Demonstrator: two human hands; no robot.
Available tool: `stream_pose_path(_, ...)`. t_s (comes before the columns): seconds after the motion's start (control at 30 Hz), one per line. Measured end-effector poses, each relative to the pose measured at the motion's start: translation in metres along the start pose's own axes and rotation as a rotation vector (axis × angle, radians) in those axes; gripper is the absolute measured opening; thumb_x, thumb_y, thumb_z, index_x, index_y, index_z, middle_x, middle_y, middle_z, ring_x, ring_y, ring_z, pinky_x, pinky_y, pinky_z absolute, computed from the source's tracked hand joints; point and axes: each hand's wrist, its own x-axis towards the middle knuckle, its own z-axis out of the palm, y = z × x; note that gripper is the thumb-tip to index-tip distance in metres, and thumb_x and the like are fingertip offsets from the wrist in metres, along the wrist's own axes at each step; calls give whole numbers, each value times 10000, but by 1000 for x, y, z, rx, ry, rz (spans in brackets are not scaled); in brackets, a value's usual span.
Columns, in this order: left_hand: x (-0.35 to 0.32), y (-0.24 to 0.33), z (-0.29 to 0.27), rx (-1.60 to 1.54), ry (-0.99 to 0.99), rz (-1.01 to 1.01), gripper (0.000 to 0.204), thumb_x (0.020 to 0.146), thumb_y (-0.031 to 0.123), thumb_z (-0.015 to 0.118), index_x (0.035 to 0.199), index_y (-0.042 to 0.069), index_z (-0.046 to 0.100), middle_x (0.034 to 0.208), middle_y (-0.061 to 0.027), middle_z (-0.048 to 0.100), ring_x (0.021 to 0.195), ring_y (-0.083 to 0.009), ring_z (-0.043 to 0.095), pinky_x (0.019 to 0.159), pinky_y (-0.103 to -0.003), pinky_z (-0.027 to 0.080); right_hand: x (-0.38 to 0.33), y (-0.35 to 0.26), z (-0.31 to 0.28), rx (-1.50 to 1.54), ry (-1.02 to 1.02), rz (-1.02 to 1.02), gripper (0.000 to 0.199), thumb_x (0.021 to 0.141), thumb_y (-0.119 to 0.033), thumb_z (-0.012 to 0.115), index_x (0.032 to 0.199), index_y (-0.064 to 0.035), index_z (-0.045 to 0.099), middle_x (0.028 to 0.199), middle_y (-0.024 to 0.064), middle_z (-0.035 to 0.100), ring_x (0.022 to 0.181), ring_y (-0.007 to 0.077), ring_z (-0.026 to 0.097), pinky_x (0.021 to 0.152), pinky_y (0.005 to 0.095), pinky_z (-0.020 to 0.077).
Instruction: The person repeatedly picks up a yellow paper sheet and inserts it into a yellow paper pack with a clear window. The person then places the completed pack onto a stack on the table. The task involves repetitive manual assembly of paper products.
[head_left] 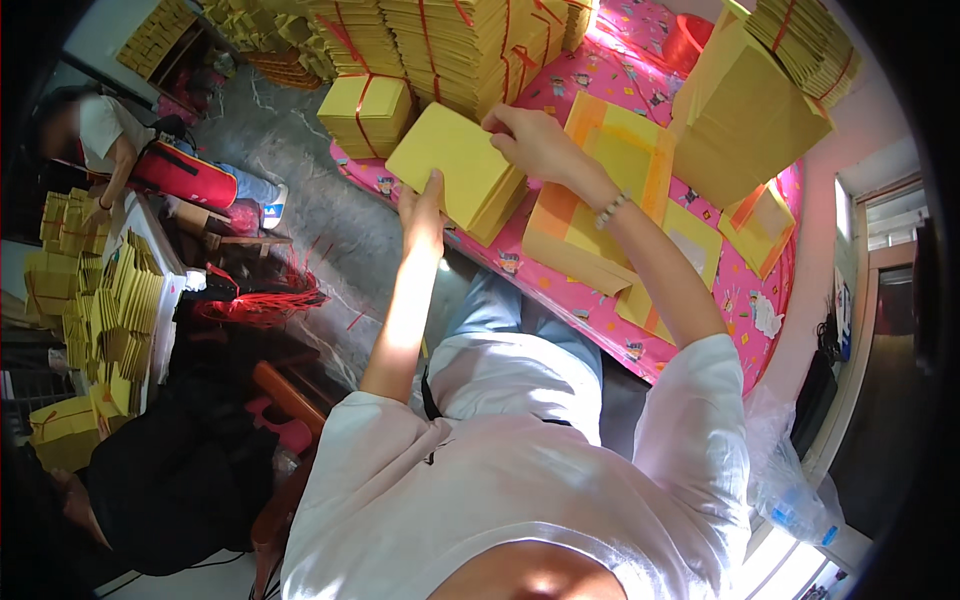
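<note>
Far to our left, fanned yellow envelopes (115, 310) crowd together, and a clump of red ties (265, 303) shows against the grey floor (290, 125). Next comes a bound yellow bundle (362, 112), standing just beside what we are handling. Our left hand (423, 215) is partly closed on the near left side of a loose stack of yellow envelopes (450, 160), thumb on its upper face; the fingers beneath are hidden. That stack sits tilted at the near edge of the pink cartoon-print surface (742, 325); we cannot tell how much of its weight rests there. Judging by its layered side, we would expect it to feel moderately heavy as a block, while each envelope is light, bendy and easily creased. With no tie visible around it, the layers could slide over one another, so we would do best to grip opposite edges, supporting from below, and keep the corners unpinched. Our right hand (530, 142) is curled at the far right corner, fingertips drawn together; whether they pinch an envelope we cannot tell. Further right lies an open yellow wrapper with orange tape (655, 170).
</note>
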Motion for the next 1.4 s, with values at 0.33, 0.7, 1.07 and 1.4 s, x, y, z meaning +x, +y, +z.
stream_pose_path(0.33, 8, -29, -21, 207, -58, -1, 324, 924, 139, 632, 1196, 9, 515, 944, -84, 685, 744, -136, 684, 569, -257, 578, 15, 22, 22, -439, -125, 49, 201, 884, -116, 533, 1068, -53, 584, 953, 174, 670, 916, 354, 650, 776, 462, 511)
stream_pose_path(0.7, 23, -34, -28, 779, 74, 188, 433, 827, 222, 717, 1158, -6, 558, 913, -106, 700, 774, -216, 683, 692, -367, 544, 8, 26, 23, -475, -25, -33, 208, 871, -156, 575, 1053, -57, 596, 993, 167, 657, 932, 340, 643, 789, 456, 519)
stream_pose_path(1.07, 4, -22, -19, 1111, 286, 400, 970, 718, 370, 783, 1358, -132, 255, 1101, -286, 522, 985, -363, 573, 854, -426, 475, -116, 8, -62, -26, 305, -226, 212, 877, -191, 619, 1016, -34, 644, 971, 134, 630, 904, 329, 613, 802, 399, 491)
stream_pose_path(1.4, -22, -5, 3, 1104, 259, 1001, 732, 761, 162, 775, 1345, -52, 389, 1190, -231, 455, 921, -283, 513, 775, -358, 463, -220, 27, -50, -249, 282, -100, 343, 741, -217, 756, 1008, -33, 644, 1009, 116, 624, 969, 300, 591, 813, 394, 484)
